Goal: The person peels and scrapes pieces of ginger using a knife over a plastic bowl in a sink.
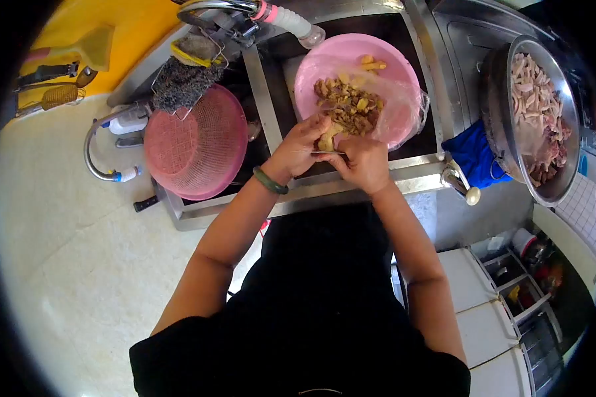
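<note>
The left hand [299, 149] has its grip closed around a knobbly yellow-brown piece [328, 140], which looks like ginger root and sits between the two hands, over the near rim of a pink basin [304, 99]. The right hand [364, 162] has a narrow grip, its fingers curled and its thumb against a thin blade [319, 152] that lies just on the near side of the piece. The part inside the right grip is hidden.

Just beyond both grips, the basin holds a heap of chopped brown and yellow pieces [351, 106] with a clear plastic bag [404, 109] among and over them; farther off inside it lie a few yellow lumps [372, 64]. A tap nozzle [311, 36] hangs near the basin's far rim.

To the left of the left grip, a pink mesh basket [228, 155] rests at the sink, with a wire rack [185, 89] holding dark scourers beyond it. A green bracelet [270, 180] circles the left wrist. Well to the right of the right grip stands a metal bowl [566, 165] of pale strips and reddish pieces [536, 109], with a blue cloth [477, 155] nearer the hand.
</note>
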{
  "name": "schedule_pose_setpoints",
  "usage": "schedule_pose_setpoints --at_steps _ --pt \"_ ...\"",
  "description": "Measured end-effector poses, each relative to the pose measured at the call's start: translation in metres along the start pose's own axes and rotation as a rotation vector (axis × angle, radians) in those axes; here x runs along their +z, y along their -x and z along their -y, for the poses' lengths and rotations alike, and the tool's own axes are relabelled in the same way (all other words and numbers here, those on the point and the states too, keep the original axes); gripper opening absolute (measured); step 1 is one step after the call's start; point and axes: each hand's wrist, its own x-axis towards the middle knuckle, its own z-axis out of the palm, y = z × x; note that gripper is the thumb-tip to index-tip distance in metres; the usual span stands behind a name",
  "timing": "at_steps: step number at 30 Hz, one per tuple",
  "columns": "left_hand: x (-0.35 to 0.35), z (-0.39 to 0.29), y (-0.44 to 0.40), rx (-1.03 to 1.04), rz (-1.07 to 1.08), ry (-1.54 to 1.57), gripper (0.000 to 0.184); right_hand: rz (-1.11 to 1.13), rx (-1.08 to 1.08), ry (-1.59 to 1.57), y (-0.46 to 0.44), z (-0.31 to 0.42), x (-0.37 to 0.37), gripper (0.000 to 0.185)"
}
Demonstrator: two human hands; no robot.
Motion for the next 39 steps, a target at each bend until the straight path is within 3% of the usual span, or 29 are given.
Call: schedule_pose_setpoints --at_steps 7,10,16,19,25,28,30,32,34,37,39 --pt "0.014 0.003 -0.005 0.051 -0.035 -0.014 0.031 -0.076 0.045 -0.008 -0.005 0.003 -0.007 0.042" --pt "0.013 0.002 -0.006 0.019 -0.049 -0.032 0.024 -0.022 0.050 0.027 -0.002 0.000 -0.007 0.040" --pt "0.023 -0.008 -0.006 -0.047 -0.121 -0.034 0.027 -0.060 -0.016 0.048 0.005 -0.007 0.001 0.034" --pt "0.021 -0.011 -0.003 -0.089 -0.002 -0.050 0.032 -0.139 -0.030 0.024 -0.001 -0.001 -0.003 0.032" --pt "0.006 -0.002 -0.010 -0.077 0.038 0.042 0.035 -0.088 -0.050 0.079 -0.005 0.001 -0.005 0.038" --pt "-0.002 0.004 -0.009 -0.022 0.031 0.016 0.032 -0.066 -0.022 0.090 -0.007 0.004 -0.007 0.039" --pt "0.001 0.011 -0.008 0.360 -0.020 -0.467 0.029 -0.107 -0.043 0.045 -0.010 0.007 -0.010 0.040" --pt "0.004 0.012 -0.009 0.400 -0.085 -0.496 0.028 -0.111 -0.019 0.017 -0.010 0.006 -0.010 0.041" --pt "0.007 0.010 -0.012 0.098 -0.156 -0.071 0.029 -0.078 0.049 0.005 -0.007 0.003 -0.006 0.041" --pt "0.012 0.006 -0.009 0.094 -0.090 -0.065 0.026 -0.119 0.088 0.004 -0.007 0.000 0.000 0.037" --pt "0.013 0.006 -0.008 0.128 -0.062 -0.099 0.027 -0.101 0.258 -0.174 -0.006 0.002 -0.001 0.034"
